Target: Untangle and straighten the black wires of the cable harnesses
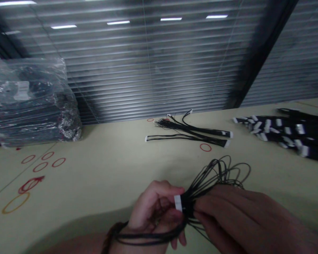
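My left hand (153, 211) grips a black wire harness (190, 199) near its white connector (177, 203), and a bundle of wire wraps around that wrist. My right hand (241, 218) presses its fingers against the same wires just beyond the connector. Thin black wires fan out past my hands into loose loops (222, 173) above the table. Two smaller black wire bundles (190, 133) with white connectors lie farther ahead on the pale table (108, 169).
A larger pile of black harnesses with white connectors (281, 132) lies at the far right. A clear plastic bag of dark bundled items (29, 106) sits at the far left. Red and yellow rings are marked on the table. Window blinds stand behind the table's far edge.
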The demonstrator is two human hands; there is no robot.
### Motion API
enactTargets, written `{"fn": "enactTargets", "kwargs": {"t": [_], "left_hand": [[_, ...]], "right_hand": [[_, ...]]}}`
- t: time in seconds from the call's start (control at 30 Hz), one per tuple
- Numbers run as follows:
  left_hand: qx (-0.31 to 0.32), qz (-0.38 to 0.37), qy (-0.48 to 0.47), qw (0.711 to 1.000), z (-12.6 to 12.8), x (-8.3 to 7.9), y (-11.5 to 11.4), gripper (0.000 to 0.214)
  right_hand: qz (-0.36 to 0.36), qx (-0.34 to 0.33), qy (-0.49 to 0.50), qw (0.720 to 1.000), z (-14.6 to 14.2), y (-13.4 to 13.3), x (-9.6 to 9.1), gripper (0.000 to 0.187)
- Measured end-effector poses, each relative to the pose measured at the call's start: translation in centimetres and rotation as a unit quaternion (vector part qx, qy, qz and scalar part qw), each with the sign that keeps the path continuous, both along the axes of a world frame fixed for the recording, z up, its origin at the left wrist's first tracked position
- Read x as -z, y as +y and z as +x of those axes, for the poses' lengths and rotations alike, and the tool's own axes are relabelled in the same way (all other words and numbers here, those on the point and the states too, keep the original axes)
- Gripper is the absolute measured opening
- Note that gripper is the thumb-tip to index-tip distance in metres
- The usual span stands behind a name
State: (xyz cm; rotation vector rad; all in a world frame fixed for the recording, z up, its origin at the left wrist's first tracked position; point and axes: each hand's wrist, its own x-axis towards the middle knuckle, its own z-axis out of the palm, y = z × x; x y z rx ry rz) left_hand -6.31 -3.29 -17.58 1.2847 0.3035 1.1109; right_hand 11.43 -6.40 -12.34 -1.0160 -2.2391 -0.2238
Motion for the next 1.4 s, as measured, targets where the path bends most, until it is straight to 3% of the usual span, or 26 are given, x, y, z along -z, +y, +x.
{"fn": "enactTargets", "kwargs": {"t": [0.1,0.2,0.53,0.77,1.07,1.27,1.4], "left_hand": [[-0.015,-0.014,0.007,1.000,0.1,-0.3,-0.4,0.021],[-0.021,-0.023,0.019,0.999,0.2,-0.5,-0.4,0.021],[-0.003,-0.017,-0.018,1.000,0.1,-0.1,0.9,0.025],[0.009,0.001,-0.024,1.000,0.2,-0.1,0.5,0.024],[0.034,0.015,-0.031,0.999,0.0,0.1,0.5,0.026],[0.005,-0.016,0.022,1.000,-0.2,-0.7,-0.1,0.024],[0.026,-0.010,0.009,1.000,-0.3,-0.2,0.2,0.025]], "right_hand": [[0.049,0.004,0.008,0.999,-0.8,0.3,0.3,0.039],[0.053,-0.007,0.015,0.998,-1.0,0.6,0.3,0.050],[0.031,0.016,-0.012,0.999,-0.1,0.4,-0.9,0.034],[0.017,0.008,-0.017,1.000,-0.3,0.5,-0.8,0.036],[0.049,0.008,0.006,0.999,-0.3,0.2,-0.6,0.040],[0.052,0.010,0.003,0.999,-0.6,0.3,-1.0,0.046],[0.051,0.017,-0.021,0.998,-1.0,0.3,-0.7,0.050]]}}
